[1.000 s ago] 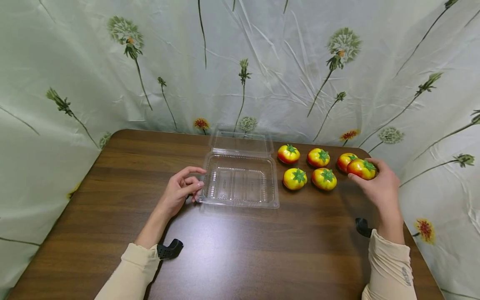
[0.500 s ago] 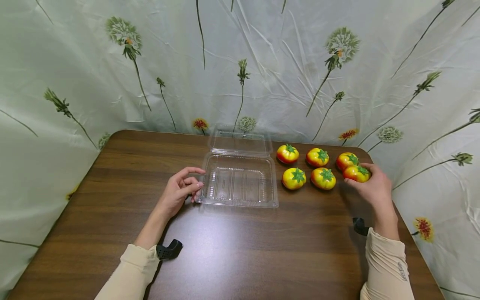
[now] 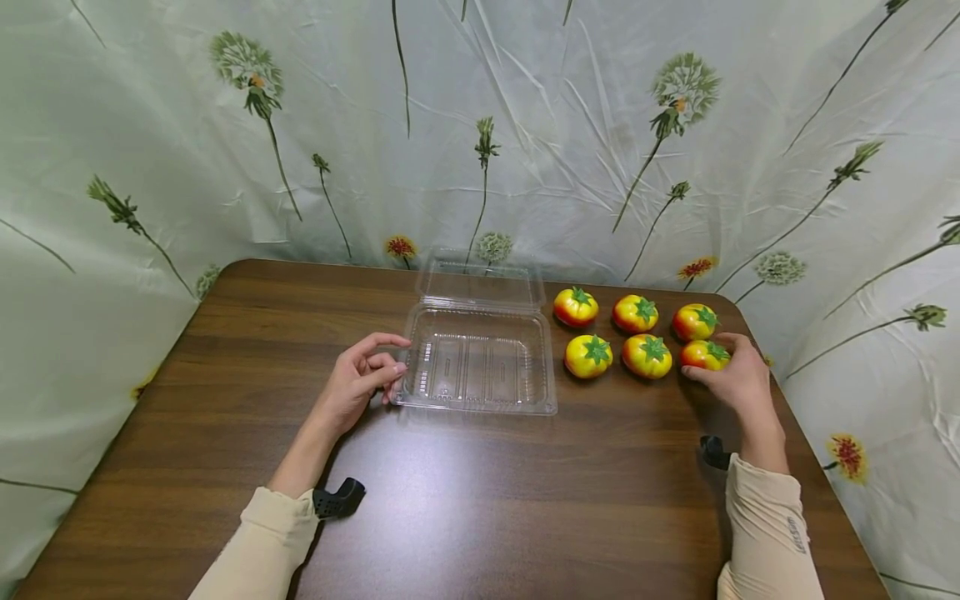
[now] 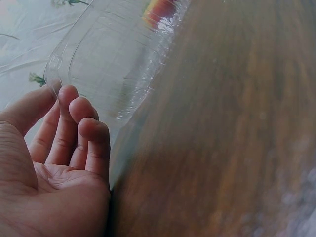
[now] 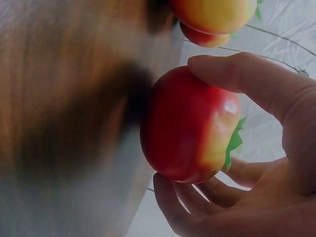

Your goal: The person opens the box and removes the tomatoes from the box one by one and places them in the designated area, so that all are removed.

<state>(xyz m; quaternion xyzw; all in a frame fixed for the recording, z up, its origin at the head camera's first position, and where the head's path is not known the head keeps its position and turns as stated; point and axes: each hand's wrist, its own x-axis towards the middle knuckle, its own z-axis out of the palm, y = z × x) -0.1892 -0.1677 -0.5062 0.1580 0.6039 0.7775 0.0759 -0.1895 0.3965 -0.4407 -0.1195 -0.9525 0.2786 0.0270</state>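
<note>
In the head view, my left hand (image 3: 362, 373) is at the left side of an open clear plastic clamshell container (image 3: 476, 407), lid folded back. The left wrist view has thumb and index finger pinching the container's rim (image 4: 56, 64), the other fingers curled. My right hand (image 3: 744, 379) grips a glossy red-and-yellow tomato (image 3: 702, 357) with a green calyx, at the right end of the front row. Seen from the right wrist, thumb and fingers wrap opposite sides of this tomato (image 5: 180, 126); a dark shadow lies by its underside. Whether it bears on the table cannot be told.
Several similar tomatoes stand in two rows right of the container, among them a back right one (image 3: 693, 322) and a front one (image 3: 647, 357). The brown wooden table (image 3: 525, 508) meets a flower-printed curtain (image 3: 570, 167) at its back edge.
My right hand has moved left and slightly down with the tomato, from overlapping the back right tomato to a spot in front of it. The left hand and container have stayed put.
</note>
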